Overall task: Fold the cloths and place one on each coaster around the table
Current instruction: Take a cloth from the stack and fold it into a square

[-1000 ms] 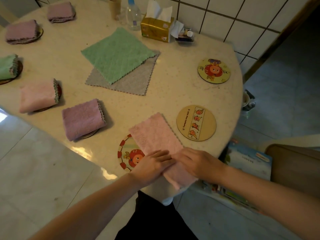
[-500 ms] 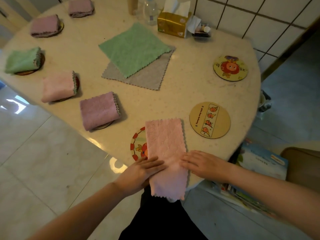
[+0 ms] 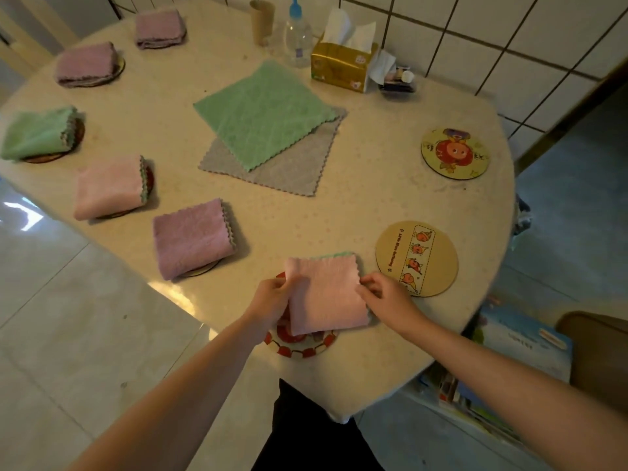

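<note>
A folded pink cloth [image 3: 324, 294] lies on the red-and-white coaster [image 3: 300, 350] at the near edge of the table [image 3: 373, 205]. My left hand [image 3: 272, 299] grips its left side; my right hand [image 3: 385, 297] pinches its right edge. Two coasters are bare: a tan one [image 3: 417, 258] just to the right and a yellow one [image 3: 454, 153] farther back. A green cloth [image 3: 261, 113] lies flat over a grey cloth [image 3: 292, 171] mid-table. Several folded cloths sit on coasters along the left rim, the nearest a mauve one [image 3: 190, 237], then a pink one [image 3: 108, 186].
At the back by the tiled wall stand a gold tissue box [image 3: 343, 64], a clear bottle [image 3: 297, 39], a brown cup [image 3: 262, 22] and a small tray of odds [image 3: 397, 81]. Books [image 3: 520, 338] and a brown seat [image 3: 598, 351] sit low on the right. Tiled floor lies to the left.
The long pink strip that hung over the table edge has been folded in half into a square on the coaster. Both hands moved up to its sides.
</note>
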